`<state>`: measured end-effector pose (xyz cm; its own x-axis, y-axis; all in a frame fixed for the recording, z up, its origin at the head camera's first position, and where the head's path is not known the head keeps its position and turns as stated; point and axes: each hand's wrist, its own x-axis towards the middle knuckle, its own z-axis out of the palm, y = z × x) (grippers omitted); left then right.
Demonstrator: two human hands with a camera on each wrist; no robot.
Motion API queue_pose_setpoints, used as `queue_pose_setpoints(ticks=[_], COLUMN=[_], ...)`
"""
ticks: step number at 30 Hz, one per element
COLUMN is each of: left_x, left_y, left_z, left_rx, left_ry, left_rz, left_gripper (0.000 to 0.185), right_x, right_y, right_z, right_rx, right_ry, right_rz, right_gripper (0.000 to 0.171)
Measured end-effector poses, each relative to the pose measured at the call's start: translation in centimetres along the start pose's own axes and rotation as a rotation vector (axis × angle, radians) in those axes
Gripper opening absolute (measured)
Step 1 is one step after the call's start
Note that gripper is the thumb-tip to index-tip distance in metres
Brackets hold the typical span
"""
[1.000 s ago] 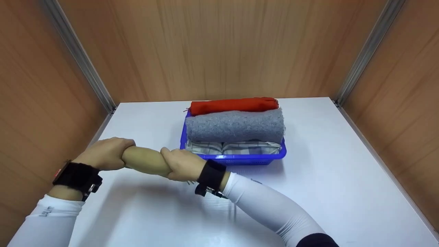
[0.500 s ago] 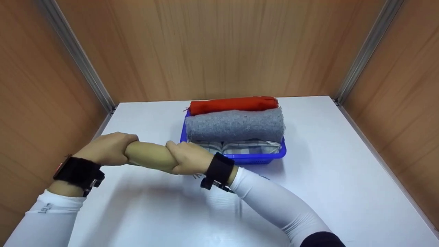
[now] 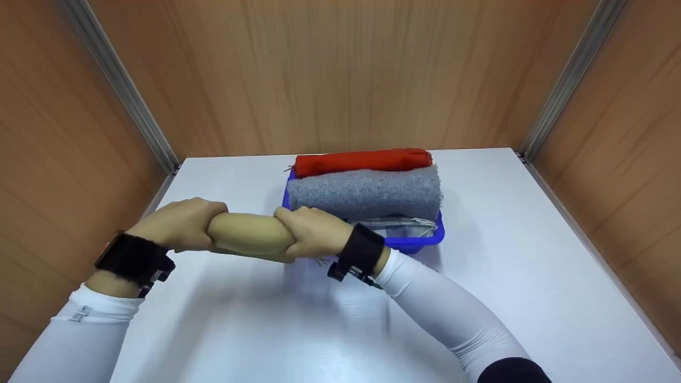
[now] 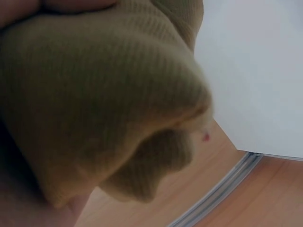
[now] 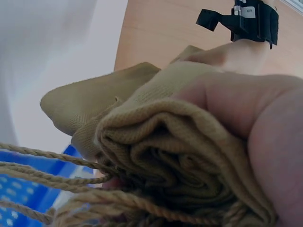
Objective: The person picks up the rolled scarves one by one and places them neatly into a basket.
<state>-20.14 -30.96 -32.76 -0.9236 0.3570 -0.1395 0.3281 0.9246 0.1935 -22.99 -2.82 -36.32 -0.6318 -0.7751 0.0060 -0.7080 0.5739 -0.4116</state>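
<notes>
Both hands hold a rolled tan cloth [image 3: 250, 234] level above the white table [image 3: 505, 255], just left of a blue basket [image 3: 412, 242]. My left hand [image 3: 178, 223] grips the roll's left end and my right hand [image 3: 314, 234] grips its right end, close to the basket's near left corner. The left wrist view is filled by the tan knit roll [image 4: 94, 109]. In the right wrist view the roll's coiled end [image 5: 170, 165] and its fringe [image 5: 52, 165] show beside my thumb.
The blue basket holds a rolled red cloth [image 3: 362, 161] at the back, a grey roll [image 3: 367, 192] in the middle and a checked cloth [image 3: 401, 226] at the front. Wooden walls [image 3: 330, 74] enclose the table on three sides.
Both hands have carried the tan roll up and to the right, toward the basket. My right hand now covers the basket's front left corner.
</notes>
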Motion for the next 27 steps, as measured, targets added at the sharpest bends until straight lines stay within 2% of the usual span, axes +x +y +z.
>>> queue_pose_setpoints(ticks=[9, 16, 22, 27], left_x=[1.2, 1.9, 2.3, 2.7], left_y=[1.4, 2.1, 2.6, 2.9], left_z=[0.2, 1.0, 1.1, 1.6], left_rx=[-0.053, -0.045, -0.052, -0.077], left_ry=[-0.052, -0.06, -0.058, -0.082], left_rz=[0.006, 0.022, 0.044, 0.043], left_gripper=[0.029, 0.029, 0.029, 0.029], right_x=[-1.3, -1.9, -2.4, -2.8], right_y=[1.8, 2.7, 3.5, 4.2], right_z=[-1.4, -1.6, -1.9, -2.0], right_rx=[0.015, 0.051, 0.053, 0.054], right_ry=[0.002, -0.025, -0.004, 0.003], right_rz=[-0.019, -0.01, -0.021, -0.018], right_gripper=[0.05, 0.051, 0.049, 0.048])
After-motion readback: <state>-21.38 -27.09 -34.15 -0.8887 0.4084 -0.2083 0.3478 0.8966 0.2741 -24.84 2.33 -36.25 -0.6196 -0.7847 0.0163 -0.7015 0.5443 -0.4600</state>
